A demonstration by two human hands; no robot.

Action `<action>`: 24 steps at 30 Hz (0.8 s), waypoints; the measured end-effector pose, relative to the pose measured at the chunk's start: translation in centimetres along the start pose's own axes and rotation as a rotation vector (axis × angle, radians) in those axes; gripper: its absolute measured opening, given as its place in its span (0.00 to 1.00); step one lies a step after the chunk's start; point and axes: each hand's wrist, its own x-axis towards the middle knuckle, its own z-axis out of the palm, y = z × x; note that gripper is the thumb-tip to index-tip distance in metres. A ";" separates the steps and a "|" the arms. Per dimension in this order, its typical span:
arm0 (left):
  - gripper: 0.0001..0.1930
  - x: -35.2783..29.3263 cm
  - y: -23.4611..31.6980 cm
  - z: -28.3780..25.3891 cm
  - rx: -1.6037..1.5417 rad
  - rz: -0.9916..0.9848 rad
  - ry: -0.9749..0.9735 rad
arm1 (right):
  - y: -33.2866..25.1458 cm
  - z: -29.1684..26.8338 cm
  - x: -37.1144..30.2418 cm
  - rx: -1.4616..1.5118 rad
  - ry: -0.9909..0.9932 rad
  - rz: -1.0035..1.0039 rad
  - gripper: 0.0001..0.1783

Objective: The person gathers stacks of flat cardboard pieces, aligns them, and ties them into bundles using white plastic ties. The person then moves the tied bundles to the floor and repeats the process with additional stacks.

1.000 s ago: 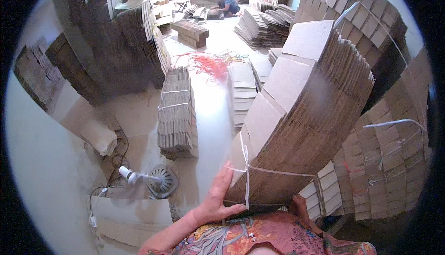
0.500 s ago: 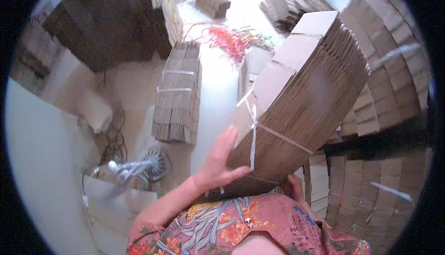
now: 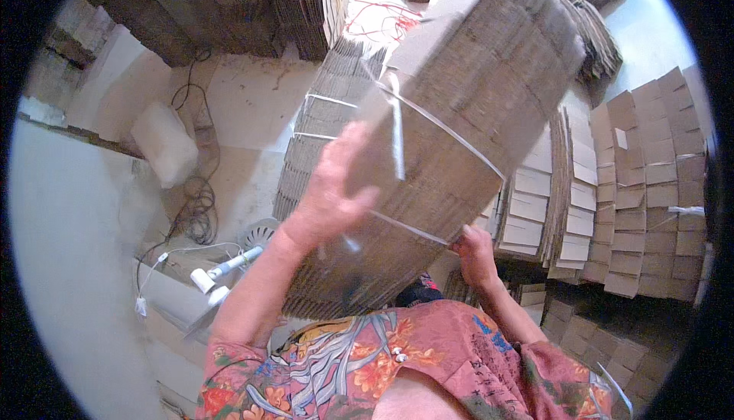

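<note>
A thick strapped bundle of folded cardboard is tilted up in front of my body, its upper end leaning far and to the right. Two pale straps cross it, and a loose strap end hangs from its left edge. My left hand lies against the bundle's left side, fingers and thumb spread, slightly blurred. At the lower right edge, beside the nearer strap, my right hand is closed on the bundle; its fingertips are partly hidden.
Another strapped cardboard bundle lies behind on the left. Cardboard stacks stand along the right. A white fan, a coiled cable and a pale block are at the left. Red strapping is scattered at the back.
The bundle has swung left and more upright, now covering part of the bundle behind. Both hands moved up with it; my right hand shows more. The view has shifted rightward.
</note>
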 end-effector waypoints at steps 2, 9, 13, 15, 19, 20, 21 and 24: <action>0.41 1.7 -2.7 -1.9 -0.058 -0.066 0.007 | -0.7 2.5 3.2 -0.071 -0.075 0.071 0.19; 0.38 6.3 -14.1 -6.5 -0.169 -0.387 0.069 | -4.5 11.4 14.8 -0.312 -0.372 0.138 0.24; 0.40 8.2 -26.1 -4.8 0.183 -0.392 0.042 | 2.3 15.4 23.4 -0.460 -0.397 0.241 0.35; 0.45 6.4 -32.7 -2.4 0.375 -0.670 0.122 | 9.0 18.8 27.4 -0.555 -0.361 0.190 0.35; 0.48 5.8 -32.8 3.8 0.707 -0.944 -0.171 | 14.4 20.9 31.4 -0.566 -0.325 0.135 0.31; 0.47 4.9 -33.5 3.6 0.702 -0.875 -0.157 | 14.3 21.5 31.4 -0.592 -0.344 0.147 0.30; 0.46 4.0 -33.8 2.8 0.699 -0.809 -0.128 | 13.7 22.1 31.6 -0.621 -0.370 0.146 0.29; 0.44 2.5 -34.2 3.0 0.600 -0.735 0.115 | 15.0 22.7 32.3 -0.618 -0.299 0.151 0.25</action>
